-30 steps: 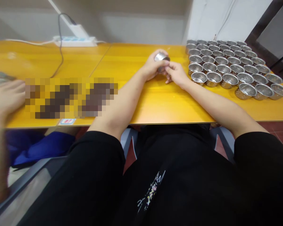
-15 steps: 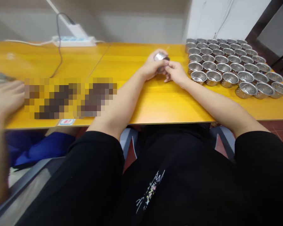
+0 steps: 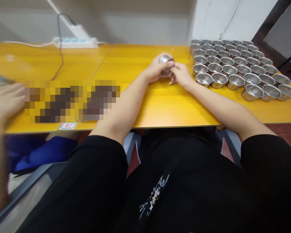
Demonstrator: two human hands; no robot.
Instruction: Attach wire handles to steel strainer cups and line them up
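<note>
My left hand (image 3: 155,69) is wrapped round a shiny metal strainer basket (image 3: 165,59), held tilted just above the yellow table. Most of the basket is hidden behind my fingers and thumb. My right hand (image 3: 181,75) meets it from the right, its thumb and fingers pinched at the basket's edge close to my left thumb. Whether a small part sits between those fingertips cannot be made out. Rows of similar perforated metal baskets (image 3: 236,81) stand upright to the right of my hands.
A white power strip (image 3: 75,42) with a dark cable lies at the table's back left. Two pixelated dark objects (image 3: 57,103) lie left of my arm. Another person's hand (image 3: 8,100) rests at the far left. The table's front edge (image 3: 174,127) runs before my body.
The basket has turned slightly in my left hand. Both hands stay in nearly the same place, and the rows of baskets are unchanged.
</note>
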